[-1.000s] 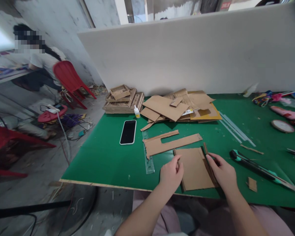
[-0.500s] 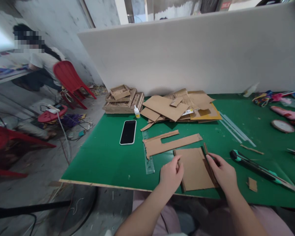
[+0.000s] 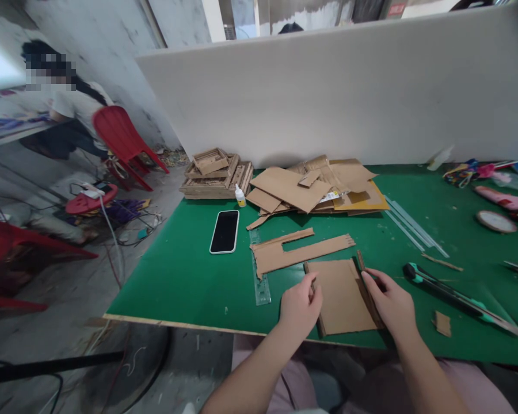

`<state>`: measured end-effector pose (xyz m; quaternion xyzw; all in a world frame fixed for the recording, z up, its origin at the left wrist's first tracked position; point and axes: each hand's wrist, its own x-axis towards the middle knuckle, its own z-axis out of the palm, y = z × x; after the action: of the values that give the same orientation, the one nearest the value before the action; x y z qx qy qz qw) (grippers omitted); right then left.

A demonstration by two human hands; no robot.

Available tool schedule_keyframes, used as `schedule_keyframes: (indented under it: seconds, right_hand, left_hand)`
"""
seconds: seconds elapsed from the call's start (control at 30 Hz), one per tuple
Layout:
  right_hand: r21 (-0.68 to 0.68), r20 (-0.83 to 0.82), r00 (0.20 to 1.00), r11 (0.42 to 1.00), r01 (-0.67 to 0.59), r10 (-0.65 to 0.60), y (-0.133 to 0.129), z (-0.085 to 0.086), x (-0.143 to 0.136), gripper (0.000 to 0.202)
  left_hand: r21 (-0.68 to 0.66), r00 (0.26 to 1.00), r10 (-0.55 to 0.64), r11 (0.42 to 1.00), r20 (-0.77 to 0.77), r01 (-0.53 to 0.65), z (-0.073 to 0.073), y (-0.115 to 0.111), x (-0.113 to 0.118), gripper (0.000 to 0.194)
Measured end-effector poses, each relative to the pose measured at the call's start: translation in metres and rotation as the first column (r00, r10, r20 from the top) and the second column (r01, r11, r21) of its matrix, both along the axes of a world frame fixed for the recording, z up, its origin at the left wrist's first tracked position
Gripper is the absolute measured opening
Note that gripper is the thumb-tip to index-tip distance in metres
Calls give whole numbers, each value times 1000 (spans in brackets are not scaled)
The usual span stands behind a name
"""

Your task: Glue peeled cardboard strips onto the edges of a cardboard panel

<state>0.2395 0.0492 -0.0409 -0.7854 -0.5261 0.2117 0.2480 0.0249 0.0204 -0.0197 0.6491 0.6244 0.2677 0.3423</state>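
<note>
A flat cardboard piece (image 3: 339, 293) lies at the table's front edge between my hands. Along its left side runs a narrow upright cardboard strip, and my left hand (image 3: 303, 302) pinches that strip, fingers closed. My right hand (image 3: 391, 296) is closed on another narrow cardboard strip (image 3: 361, 261) at the right side, tilted against the flat piece. Whether this strip touches the piece all along its length I cannot tell. Just behind lies a cut cardboard offcut (image 3: 300, 250) with a notch, partly covering a clear ruler (image 3: 262, 290).
A utility knife (image 3: 453, 296) and a cardboard scrap (image 3: 442, 324) lie to the right. Further back are a phone (image 3: 224, 232), a glue bottle (image 3: 240, 196), stacked cardboard frames (image 3: 216, 178), cardboard sheets (image 3: 289, 187), clear sticks (image 3: 414, 224) and a tape roll (image 3: 496, 221). A person sits far left.
Both hands and the cardboard stay practically where they were. Behind the white board, more of a dark head shape shows at the top.
</note>
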Motion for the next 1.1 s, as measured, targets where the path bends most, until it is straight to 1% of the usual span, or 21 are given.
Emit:
schedule_keyframes:
  seconds: [0.3, 0.47, 0.7, 0.97, 1.1]
  right_hand:
    - [1, -1, 1000, 1000, -6, 6, 0, 2, 0, 49]
    - [9, 6, 1000, 1000, -10, 10, 0, 1, -1, 48]
    - [72, 35, 999, 997, -29, 27, -1, -1, 0, 49]
    - [64, 40, 999, 998, -29, 26, -1, 3, -1, 49]
    - [38, 35, 999, 999, -21, 20, -1, 4, -2, 48]
  left_hand:
    - [-15, 1000, -12, 1000, -13, 12, 3, -1, 0, 32]
    - [-10, 1000, -7, 1000, -2, 7, 3, 0, 0, 31]
    - [-7, 1000, -14, 1000, 1, 14, 2, -1, 1, 32]
    - [-10, 1000, -19, 1000, -2, 19, 3, -1, 1, 32]
    - [-4, 1000, -14, 1000, -5, 14, 2, -1, 0, 31]
